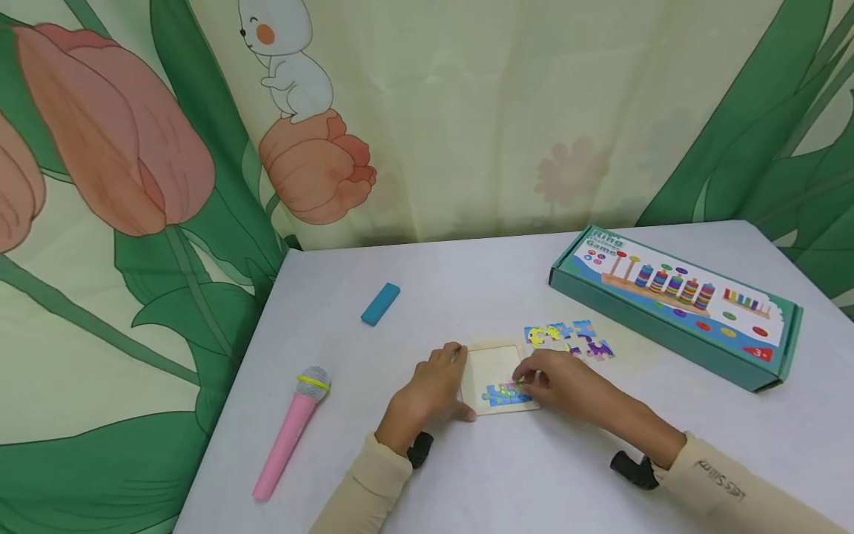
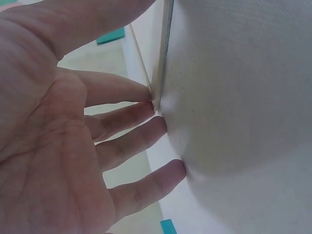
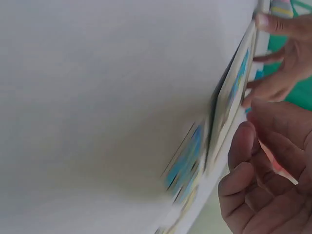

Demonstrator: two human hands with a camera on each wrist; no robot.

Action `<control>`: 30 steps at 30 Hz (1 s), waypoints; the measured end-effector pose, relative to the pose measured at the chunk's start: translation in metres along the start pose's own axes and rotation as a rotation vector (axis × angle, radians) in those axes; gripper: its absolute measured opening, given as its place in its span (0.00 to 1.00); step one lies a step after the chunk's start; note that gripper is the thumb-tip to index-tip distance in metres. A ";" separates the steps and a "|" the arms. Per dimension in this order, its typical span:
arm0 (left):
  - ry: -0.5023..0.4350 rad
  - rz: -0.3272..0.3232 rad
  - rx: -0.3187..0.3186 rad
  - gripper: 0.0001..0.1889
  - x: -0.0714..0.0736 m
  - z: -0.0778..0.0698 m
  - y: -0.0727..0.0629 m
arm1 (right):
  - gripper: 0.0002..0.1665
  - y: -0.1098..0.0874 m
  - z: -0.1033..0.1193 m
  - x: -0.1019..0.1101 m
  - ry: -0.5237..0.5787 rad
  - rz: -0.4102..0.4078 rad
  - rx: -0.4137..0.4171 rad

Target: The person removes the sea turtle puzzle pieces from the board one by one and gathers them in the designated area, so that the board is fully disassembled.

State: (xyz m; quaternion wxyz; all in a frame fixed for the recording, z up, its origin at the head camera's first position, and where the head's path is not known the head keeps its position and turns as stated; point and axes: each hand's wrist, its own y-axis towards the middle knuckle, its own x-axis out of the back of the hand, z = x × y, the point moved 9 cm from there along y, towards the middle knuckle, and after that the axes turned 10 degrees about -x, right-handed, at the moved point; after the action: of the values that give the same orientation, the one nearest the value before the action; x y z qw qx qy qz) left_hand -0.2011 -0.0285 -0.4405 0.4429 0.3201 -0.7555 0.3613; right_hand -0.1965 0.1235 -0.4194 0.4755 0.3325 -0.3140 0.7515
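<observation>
A shallow wooden puzzle tray lies on the table with several joined blue picture pieces along its near side. My left hand rests against the tray's left side, thumb at the near corner; the left wrist view shows its fingers fairly straight and spread. Over the tray's right side, my right hand pinches a small puzzle piece, mostly hidden by the fingertips. Its curled fingers fill the lower right of the right wrist view. Loose puzzle pieces lie just beyond the tray.
A green Ring Game box stands at the back right. Toward the back left lies a blue block. A pink toy microphone lies at the left of the white table. Behind the table hangs a flowered curtain.
</observation>
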 end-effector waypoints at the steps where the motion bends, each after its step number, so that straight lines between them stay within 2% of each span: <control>1: 0.005 0.003 -0.002 0.55 -0.001 0.000 0.000 | 0.10 0.002 0.006 -0.004 -0.014 0.009 0.031; 5: 0.027 0.019 -0.006 0.55 -0.004 -0.002 0.000 | 0.18 0.008 0.021 -0.019 -0.084 0.056 0.104; 9: 0.042 0.031 0.003 0.55 -0.006 -0.003 0.000 | 0.18 0.009 0.027 -0.028 -0.132 0.097 0.161; 12: 0.065 0.032 0.013 0.55 -0.005 -0.002 0.000 | 0.16 0.009 0.032 -0.028 -0.149 0.084 0.207; 19: 0.088 0.036 0.024 0.55 -0.003 -0.001 -0.001 | 0.16 0.010 0.035 -0.023 -0.095 0.045 0.213; 22: 0.092 0.035 0.022 0.55 -0.003 -0.002 -0.001 | 0.14 0.008 0.032 -0.015 -0.004 0.042 0.203; 26: 0.118 0.028 0.015 0.54 -0.001 -0.007 -0.002 | 0.11 0.002 0.017 0.011 0.117 0.049 0.180; 30: 0.136 0.019 0.021 0.54 0.001 -0.009 -0.004 | 0.11 -0.007 -0.014 0.041 0.110 0.069 0.093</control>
State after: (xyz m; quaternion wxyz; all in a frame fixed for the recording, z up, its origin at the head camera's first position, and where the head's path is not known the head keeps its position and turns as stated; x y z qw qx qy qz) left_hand -0.1946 -0.0234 -0.4356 0.4863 0.2924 -0.7229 0.3943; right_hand -0.2065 0.1574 -0.3938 0.4500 0.3011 -0.2635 0.7984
